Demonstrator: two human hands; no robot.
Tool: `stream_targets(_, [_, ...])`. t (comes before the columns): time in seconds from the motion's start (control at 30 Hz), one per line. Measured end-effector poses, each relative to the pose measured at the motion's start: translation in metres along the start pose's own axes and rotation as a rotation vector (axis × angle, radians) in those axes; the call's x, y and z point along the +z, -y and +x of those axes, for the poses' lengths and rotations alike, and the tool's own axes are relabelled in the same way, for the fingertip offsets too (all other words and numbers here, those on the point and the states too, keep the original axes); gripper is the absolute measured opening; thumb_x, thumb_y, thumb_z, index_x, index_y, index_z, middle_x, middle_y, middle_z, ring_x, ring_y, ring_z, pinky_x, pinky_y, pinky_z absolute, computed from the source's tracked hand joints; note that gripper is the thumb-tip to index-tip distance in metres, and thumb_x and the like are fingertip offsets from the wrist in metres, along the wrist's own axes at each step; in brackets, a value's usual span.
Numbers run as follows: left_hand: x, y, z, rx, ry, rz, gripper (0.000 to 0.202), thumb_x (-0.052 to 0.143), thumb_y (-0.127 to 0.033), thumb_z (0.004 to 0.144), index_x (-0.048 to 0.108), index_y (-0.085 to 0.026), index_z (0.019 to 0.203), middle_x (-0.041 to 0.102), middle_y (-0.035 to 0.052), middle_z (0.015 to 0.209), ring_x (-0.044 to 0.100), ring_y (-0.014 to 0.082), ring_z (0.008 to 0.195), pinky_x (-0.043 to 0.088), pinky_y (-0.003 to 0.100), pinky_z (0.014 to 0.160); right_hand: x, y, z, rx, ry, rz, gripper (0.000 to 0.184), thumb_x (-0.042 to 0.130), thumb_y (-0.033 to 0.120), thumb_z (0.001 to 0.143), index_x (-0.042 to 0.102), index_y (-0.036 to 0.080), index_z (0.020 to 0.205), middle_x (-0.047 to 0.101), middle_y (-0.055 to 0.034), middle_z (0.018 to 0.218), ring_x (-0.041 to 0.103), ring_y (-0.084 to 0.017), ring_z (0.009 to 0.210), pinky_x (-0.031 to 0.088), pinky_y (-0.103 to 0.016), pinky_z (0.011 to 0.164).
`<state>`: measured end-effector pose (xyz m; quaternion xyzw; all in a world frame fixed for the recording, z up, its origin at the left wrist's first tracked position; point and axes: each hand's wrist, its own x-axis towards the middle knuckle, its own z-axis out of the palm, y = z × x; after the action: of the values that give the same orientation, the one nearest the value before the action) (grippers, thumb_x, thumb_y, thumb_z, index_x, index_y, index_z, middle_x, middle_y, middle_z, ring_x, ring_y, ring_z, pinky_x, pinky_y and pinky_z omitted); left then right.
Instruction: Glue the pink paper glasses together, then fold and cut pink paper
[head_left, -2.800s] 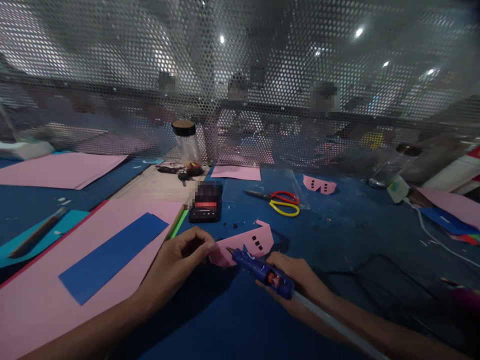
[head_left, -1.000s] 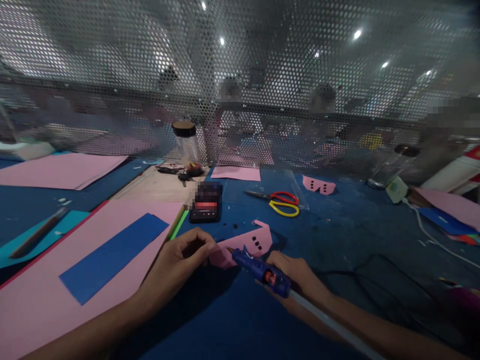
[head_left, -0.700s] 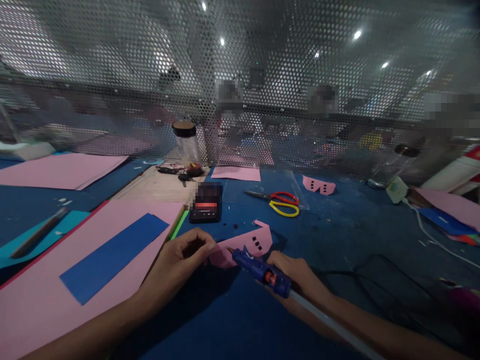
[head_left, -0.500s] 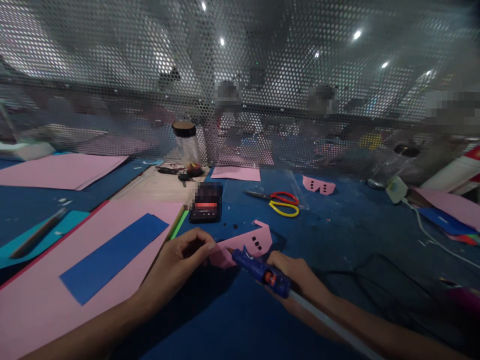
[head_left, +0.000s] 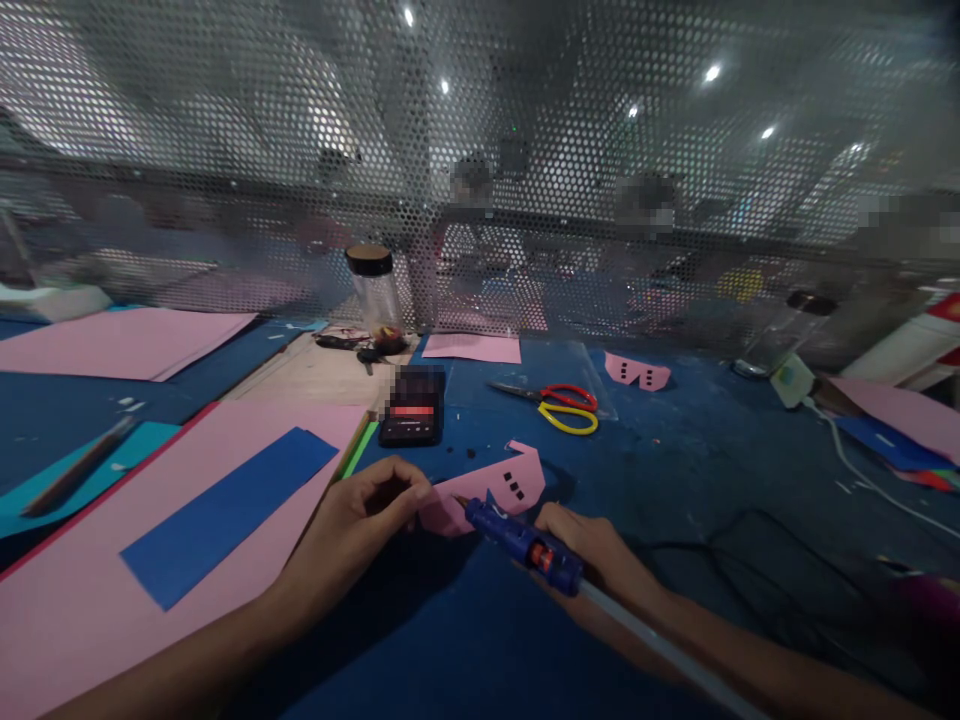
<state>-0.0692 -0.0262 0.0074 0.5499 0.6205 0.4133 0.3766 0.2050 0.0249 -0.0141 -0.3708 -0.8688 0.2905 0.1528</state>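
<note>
My left hand [head_left: 352, 530] pinches the left end of a pink paper cut-out [head_left: 495, 486] with small black squares, which lies on the blue table. My right hand [head_left: 596, 550] is wrapped round a blue glue gun [head_left: 523, 545] with a clear glue stick trailing out of its back. The gun's tip rests against the pink cut-out, close to my left fingertips.
A large pink sheet with a blue strip [head_left: 217, 512] lies at the left. A phone [head_left: 411, 405], red-and-yellow scissors [head_left: 562, 405], a second pink cut-out [head_left: 637, 371], a glass jar [head_left: 373, 290] and a white cable [head_left: 862, 470] lie farther back. A perforated metal screen [head_left: 480, 170] closes the table's far side.
Hardly anything has moved. The glue gun has slid a touch to the right along the pink cut-out while my left hand keeps its pinch.
</note>
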Motion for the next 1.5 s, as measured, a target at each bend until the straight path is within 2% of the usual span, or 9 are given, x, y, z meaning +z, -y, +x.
stream_targets(0.13, [0.000,0.003,0.001,-0.006,-0.006,-0.020,0.030,0.062,-0.049,0.091,0.066,-0.021,0.082,0.063,-0.0010,0.074,0.056,0.0162,0.066,0.042,0.027,0.062,-0.007,0.010,-0.002,0.018,-0.002,0.071,0.010,0.058,0.024,0.088,0.049,0.022,0.082,0.060,0.0012,0.076,0.053,-0.014,0.061,0.033,-0.025,0.055])
stream_targets(0.3, [-0.001,0.005,0.000,0.003,0.017,-0.041,0.029,0.061,-0.047,0.093,0.066,-0.021,0.082,0.063,-0.0010,0.074,0.056,0.0168,0.069,0.042,0.026,0.064,-0.015,0.022,-0.003,0.105,0.014,0.265,0.024,0.063,0.036,0.089,0.049,0.022,0.077,0.055,0.0020,0.073,0.050,-0.013,0.061,0.038,-0.024,0.054])
stream_targets(0.53, [0.000,0.001,-0.001,0.010,0.015,-0.053,0.029,0.062,-0.047,0.091,0.066,-0.020,0.080,0.063,-0.0004,0.073,0.055,0.0163,0.067,0.043,0.026,0.063,-0.006,0.012,-0.005,0.327,0.096,0.638,0.035,0.069,0.053,0.088,0.062,0.019,0.094,0.060,0.0023,0.077,0.054,-0.009,0.055,0.046,-0.023,0.054])
stream_targets(0.77, [0.001,0.000,0.001,-0.013,0.000,-0.054,0.027,0.063,-0.045,0.089,0.066,-0.021,0.079,0.061,-0.0016,0.069,0.055,0.0156,0.063,0.043,0.026,0.059,-0.025,0.011,0.004,0.244,0.309,0.856,0.033,0.067,0.050,0.091,0.059,0.018,0.089,0.065,0.0026,0.071,0.053,-0.005,0.045,0.041,-0.018,0.048])
stream_targets(0.93, [0.001,0.001,-0.001,0.001,0.015,-0.066,0.023,0.063,-0.042,0.089,0.067,-0.022,0.079,0.064,-0.0012,0.071,0.056,0.0159,0.062,0.044,0.027,0.059,-0.028,0.007,0.005,0.183,0.305,1.036,0.033,0.067,0.047,0.093,0.059,0.016,0.086,0.065,0.0017,0.074,0.050,-0.003,0.044,0.038,-0.017,0.045])
stream_targets(1.1, [0.001,0.004,-0.003,0.009,0.064,-0.092,0.020,0.064,-0.038,0.090,0.067,-0.022,0.079,0.061,-0.0016,0.071,0.054,0.0148,0.062,0.041,0.026,0.058,-0.037,0.004,0.011,0.187,0.192,0.977,0.031,0.068,0.048,0.093,0.060,0.017,0.093,0.064,0.0028,0.071,0.052,-0.005,0.044,0.038,-0.018,0.044])
stream_targets(1.27, [0.002,0.004,-0.005,0.026,0.119,-0.123,0.018,0.063,-0.034,0.089,0.066,-0.021,0.078,0.060,-0.0015,0.072,0.054,0.0141,0.063,0.042,0.026,0.059,-0.058,0.003,0.023,0.189,0.082,0.684,0.034,0.063,0.050,0.094,0.060,0.018,0.084,0.064,0.0025,0.070,0.054,-0.006,0.046,0.044,-0.021,0.051])
stream_targets(1.4, [0.002,-0.001,-0.006,0.035,0.134,-0.103,0.015,0.062,-0.031,0.086,0.064,-0.021,0.074,0.061,-0.0009,0.072,0.056,0.0147,0.064,0.044,0.026,0.059,-0.070,-0.001,0.036,0.243,0.062,0.558,0.031,0.065,0.050,0.092,0.062,0.019,0.090,0.064,0.0029,0.071,0.056,-0.008,0.050,0.047,-0.023,0.052])
stream_targets(1.5, [0.002,-0.002,-0.007,0.046,0.132,-0.090,0.015,0.061,-0.030,0.085,0.063,-0.021,0.072,0.061,-0.0005,0.072,0.056,0.0147,0.063,0.046,0.026,0.059,-0.071,-0.009,0.047,0.293,0.094,0.506,0.031,0.069,0.049,0.088,0.062,0.019,0.089,0.063,0.0028,0.069,0.056,-0.009,0.050,0.046,-0.022,0.048])
